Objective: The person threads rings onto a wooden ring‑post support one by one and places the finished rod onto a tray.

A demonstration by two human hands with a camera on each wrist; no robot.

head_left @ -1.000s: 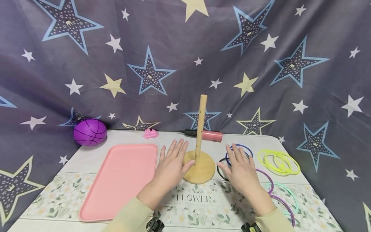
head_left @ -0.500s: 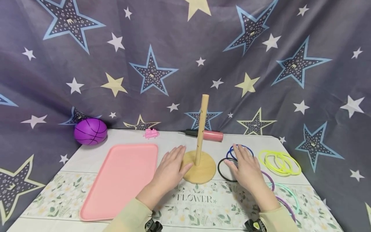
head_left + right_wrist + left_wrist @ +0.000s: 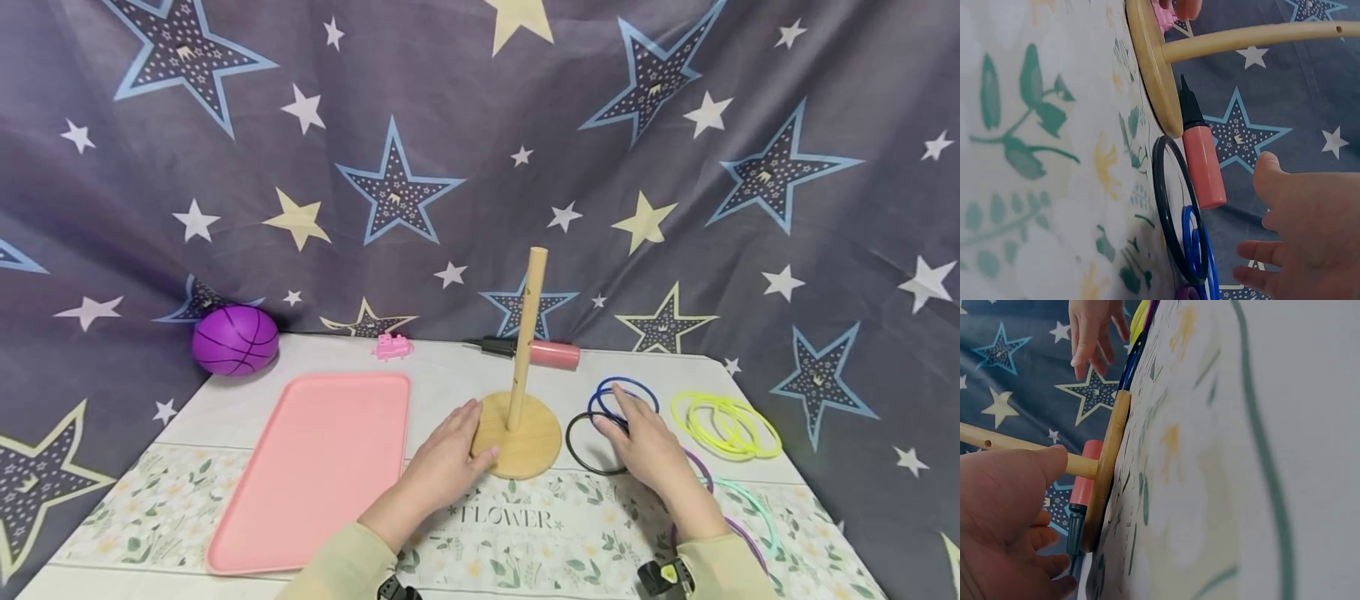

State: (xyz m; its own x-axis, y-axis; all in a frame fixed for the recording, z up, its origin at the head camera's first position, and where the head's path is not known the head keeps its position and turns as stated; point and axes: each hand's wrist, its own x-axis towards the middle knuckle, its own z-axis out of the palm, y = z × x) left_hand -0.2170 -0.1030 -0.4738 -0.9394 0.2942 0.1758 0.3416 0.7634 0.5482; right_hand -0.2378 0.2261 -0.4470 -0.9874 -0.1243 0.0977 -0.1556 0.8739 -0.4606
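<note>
A round wooden base (image 3: 540, 454) carries an upright wooden post (image 3: 527, 333) in the middle of the table. My left hand (image 3: 447, 457) is at the base's left edge, its fingers loosely bent; whether they touch the wood I cannot tell. In the left wrist view, nothing is gripped by that left hand (image 3: 1016, 519). Over the black ring (image 3: 568, 450) and the blue rings (image 3: 636, 382) hovers my right hand (image 3: 651, 450), partly covering them. The right wrist view shows this right hand (image 3: 1310, 231) holding nothing, apart from the black ring (image 3: 1161, 194).
Yellow rings (image 3: 678, 421) lie at the far right, with purple rings (image 3: 742, 537) and a turquoise ring (image 3: 767, 517) nearer. A pink tray (image 3: 322, 467) is on the left. Behind stand a purple ball (image 3: 236, 340), a pink toy (image 3: 393, 346) and a red-and-black pump (image 3: 553, 354).
My right hand has moved right and slightly nearer to me, its fingers closer together, uncovering more of the black ring. The left hand has sunk a little beside the base.
</note>
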